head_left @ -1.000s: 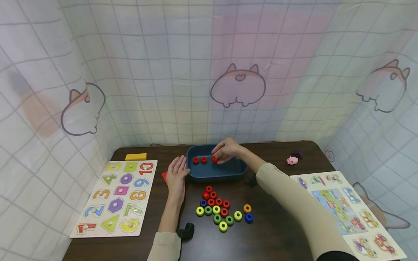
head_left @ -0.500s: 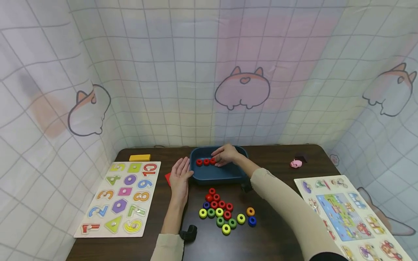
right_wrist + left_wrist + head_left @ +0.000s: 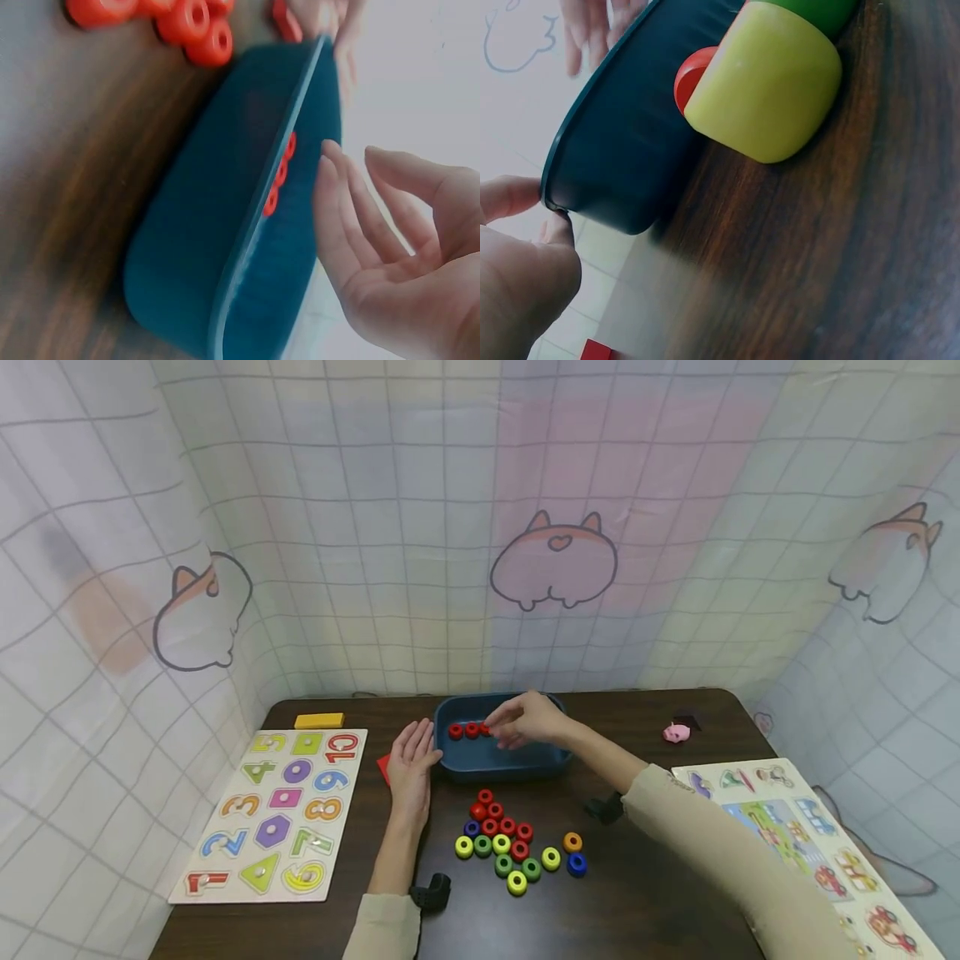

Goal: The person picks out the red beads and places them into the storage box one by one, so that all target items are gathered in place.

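A dark blue tray (image 3: 502, 768) stands at the back of the table, with three red ring beads (image 3: 471, 730) in a row at its left inside. My right hand (image 3: 531, 720) hovers over the tray beside the rightmost bead, thumb apart from the fingers and nothing between them. At the tray's left end, my left hand (image 3: 411, 772) lies palm up with straight fingers; in the left wrist view its fingertips meet the tray's rim (image 3: 574, 127). In front of the tray lie several loose ring beads, including red (image 3: 525, 832), green (image 3: 531, 869), yellow (image 3: 517, 883), blue (image 3: 577, 864) and orange (image 3: 572, 842) ones.
A number puzzle board (image 3: 273, 827) lies at the left, below a yellow block (image 3: 319, 721). A red piece (image 3: 384, 767) shows beside the left hand. To the right are a pink pig-like figure (image 3: 676, 732) and a picture puzzle board (image 3: 795, 827) partly under the right arm.
My right hand has pushed the third red bead left against the other two, let go of it and lifted slightly. The left hand has stayed at the tray's end.
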`<state>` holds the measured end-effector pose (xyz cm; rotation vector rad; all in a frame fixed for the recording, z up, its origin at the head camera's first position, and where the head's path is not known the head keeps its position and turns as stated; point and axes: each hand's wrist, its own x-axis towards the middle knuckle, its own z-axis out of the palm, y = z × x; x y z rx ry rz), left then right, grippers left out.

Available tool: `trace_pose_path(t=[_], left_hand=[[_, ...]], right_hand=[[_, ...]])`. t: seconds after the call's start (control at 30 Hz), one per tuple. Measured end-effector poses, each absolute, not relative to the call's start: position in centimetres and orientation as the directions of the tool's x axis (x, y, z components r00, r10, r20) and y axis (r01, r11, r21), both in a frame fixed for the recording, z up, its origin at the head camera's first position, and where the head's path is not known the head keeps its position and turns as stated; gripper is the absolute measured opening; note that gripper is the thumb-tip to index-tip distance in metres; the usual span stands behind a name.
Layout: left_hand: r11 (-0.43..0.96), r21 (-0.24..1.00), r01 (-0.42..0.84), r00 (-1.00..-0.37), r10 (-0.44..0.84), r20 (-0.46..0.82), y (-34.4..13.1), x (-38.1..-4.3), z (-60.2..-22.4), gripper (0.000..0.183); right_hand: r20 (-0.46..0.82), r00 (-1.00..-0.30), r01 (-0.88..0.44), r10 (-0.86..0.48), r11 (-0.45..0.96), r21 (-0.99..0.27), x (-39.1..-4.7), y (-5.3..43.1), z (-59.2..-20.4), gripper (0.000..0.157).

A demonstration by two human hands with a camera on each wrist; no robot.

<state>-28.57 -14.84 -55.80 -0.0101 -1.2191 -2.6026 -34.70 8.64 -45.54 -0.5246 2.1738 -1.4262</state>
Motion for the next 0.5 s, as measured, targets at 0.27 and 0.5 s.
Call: trace_pose_path(t=[0.27,0.5], left_hand=[[-0.618,0.745,0.25,-0.964,-0.227,0.136,-14.9,-28.6,-55.5,0.07],[-0.642,0.735,0.216,-0.974,-0.198,0.113,-15.0,-28.0,-54.9,0.071]], right_hand=[[-0.244,-0.708,-0.145,-0.662,0.475,-0.868,-29.6,10.5,-45.3,0.015],[-0.322,-0.698,-0.174,-0.64,0.587,-0.791,-26.5,12.0,-48.8,0.018]])
